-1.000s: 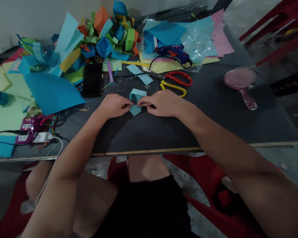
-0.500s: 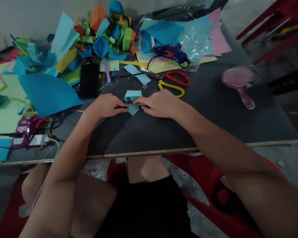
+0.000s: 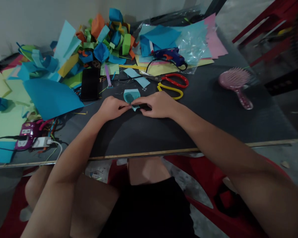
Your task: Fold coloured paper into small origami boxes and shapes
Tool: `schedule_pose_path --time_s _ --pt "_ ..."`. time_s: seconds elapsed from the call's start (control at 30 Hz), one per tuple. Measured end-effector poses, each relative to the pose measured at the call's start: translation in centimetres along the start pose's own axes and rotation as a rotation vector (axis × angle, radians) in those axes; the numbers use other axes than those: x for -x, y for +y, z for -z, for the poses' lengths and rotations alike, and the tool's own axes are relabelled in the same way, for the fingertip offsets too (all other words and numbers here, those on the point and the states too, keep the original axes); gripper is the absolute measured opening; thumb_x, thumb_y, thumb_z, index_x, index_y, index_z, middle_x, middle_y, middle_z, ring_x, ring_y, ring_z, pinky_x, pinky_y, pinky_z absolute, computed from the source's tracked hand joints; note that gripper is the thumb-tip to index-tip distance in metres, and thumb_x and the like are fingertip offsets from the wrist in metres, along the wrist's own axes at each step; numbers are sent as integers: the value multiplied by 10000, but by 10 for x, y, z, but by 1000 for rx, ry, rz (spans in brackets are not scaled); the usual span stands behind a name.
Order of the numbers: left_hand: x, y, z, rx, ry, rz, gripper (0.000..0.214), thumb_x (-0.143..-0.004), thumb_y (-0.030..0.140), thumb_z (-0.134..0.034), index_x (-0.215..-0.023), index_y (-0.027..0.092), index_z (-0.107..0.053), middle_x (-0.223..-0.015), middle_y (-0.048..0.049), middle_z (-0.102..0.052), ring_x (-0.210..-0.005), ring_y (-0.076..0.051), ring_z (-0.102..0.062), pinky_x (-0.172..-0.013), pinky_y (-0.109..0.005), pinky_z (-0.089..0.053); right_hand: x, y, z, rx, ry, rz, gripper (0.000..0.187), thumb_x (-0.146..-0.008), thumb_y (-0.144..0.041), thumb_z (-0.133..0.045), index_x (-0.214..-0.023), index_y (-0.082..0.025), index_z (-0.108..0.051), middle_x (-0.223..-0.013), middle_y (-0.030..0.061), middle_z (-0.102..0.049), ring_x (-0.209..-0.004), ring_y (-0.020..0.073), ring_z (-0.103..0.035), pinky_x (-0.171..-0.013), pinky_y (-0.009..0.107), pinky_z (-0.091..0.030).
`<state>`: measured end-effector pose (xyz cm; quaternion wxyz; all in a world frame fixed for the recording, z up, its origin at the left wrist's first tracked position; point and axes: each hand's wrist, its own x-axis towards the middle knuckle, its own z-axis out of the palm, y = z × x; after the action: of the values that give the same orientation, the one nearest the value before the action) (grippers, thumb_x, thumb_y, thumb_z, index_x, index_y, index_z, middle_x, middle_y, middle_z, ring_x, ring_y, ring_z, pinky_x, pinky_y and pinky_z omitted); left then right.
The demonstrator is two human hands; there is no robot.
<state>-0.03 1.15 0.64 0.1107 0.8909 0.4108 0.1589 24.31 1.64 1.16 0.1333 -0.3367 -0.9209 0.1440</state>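
A small light-blue piece of folded paper (image 3: 132,94) curls up from the dark table between my two hands. My left hand (image 3: 113,107) pinches its near left edge between thumb and fingers. From the other side my right hand (image 3: 157,105) grips the same paper, fingertips almost touching the left ones. Part of the paper's near end is hidden by the fingers. Just beyond lies a flat light-blue paper strip (image 3: 137,77). Scissors with one red and one yellow handle (image 3: 172,91) rest close behind my right hand.
Behind are a heap of colourful folded paper pieces (image 3: 101,49), a blue glue gun (image 3: 170,55) and a black phone (image 3: 90,84). A pink hairbrush (image 3: 235,81) lies right. Left are a blue sheet (image 3: 49,96) and a purple device with cables (image 3: 27,134). The table edge (image 3: 144,154) runs in front.
The paper's near pointed end, flat before, is now bent up under my fingers. Both hands have drawn closer together, and the paper now curves like a loop.
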Motion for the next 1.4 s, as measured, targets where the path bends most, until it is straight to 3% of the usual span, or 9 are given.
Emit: schedule_pose_path --time_s 0.17,0.3,0.4,0.5,0.57,0.7,0.93,1.13,1.4 --pt "-3 8 0 231 82 154 468 -948 440 -503 -621 166 -698 -452 22 -562 -456 -91 -469 -518 -236 -333 -4 2 -10 -243 188 -82 403 -871 -312 -615 -1265 -238 -649 -909 50 -772 -791 208 -711 -714 310 -479" --pt "-3 10 1 235 90 179 415 -911 528 -553 -847 166 -747 -553 9 -632 -509 -103 -532 -559 -232 -379 -7 5 -14 -368 276 -181 452 -894 -369 -623 -1321 -229 -574 -928 64 -770 -702 194 -677 -707 337 -497" --pt "-4 8 -2 95 107 200 425 -837 562 -657 -1006 179 -733 -647 -4 -671 -578 -128 -582 -597 -246 -389 -9 5 -15 -403 284 -214 479 -903 -422 -616 -1328 -211 -553 -884 63 -759 -675 191 -645 -696 342 -495" --pt "-6 9 -5 14 112 239 395 -906 548 -571 -873 184 -721 -633 -15 -652 -586 -143 -577 -587 -260 -364 -11 5 -15 -417 305 -228 493 -916 -442 -591 -1334 -184 -545 -814 57 -734 -680 201 -630 -699 353 -499" --pt "-7 10 -5 -8 75 241 404 -920 549 -543 -855 187 -711 -648 -21 -662 -599 -152 -580 -588 -263 -356 -12 6 -15 -412 327 -218 502 -919 -454 -582 -1339 -181 -545 -801 58 -720 -741 221 -647 -730 372 -512" --pt "-7 7 0 -42 -30 236 434 -836 590 -647 -998 192 -711 -760 -36 -715 -698 -189 -628 -616 -260 -367 -14 9 -16 -412 341 -155 490 -910 -459 -597 -1324 -199 -569 -887 75 -709 -952 269 -672 -855 435 -525" --pt "-7 -4 2 110 -74 213 485 -771 625 -707 -994 195 -722 -753 -18 -722 -693 -165 -632 -621 -241 -378 -13 6 -17 -529 336 -96 436 -898 -416 -609 -1281 -207 -614 -1024 87 -710 -974 247 -684 -920 428 -526" --pt "-7 -3 1 228 -46 212 481 -719 588 -773 -947 166 -743 -751 -22 -723 -675 -150 -618 -625 -234 -395 -12 6 -14 -490 307 -97 438 -913 -417 -586 -1301 -214 -607 -927 68 -726 -993 258 -678 -933 438 -508" --pt "-7 -1 3 251 -38 179 420 -706 569 -793 -839 173 -743 -647 -2 -677 -626 -136 -604 -592 -227 -382 -11 5 -10 -492 297 -68 369 -897 -389 -623 -1218 -212 -660 -960 73 -749 -940 250 -701 -887 421 -525"
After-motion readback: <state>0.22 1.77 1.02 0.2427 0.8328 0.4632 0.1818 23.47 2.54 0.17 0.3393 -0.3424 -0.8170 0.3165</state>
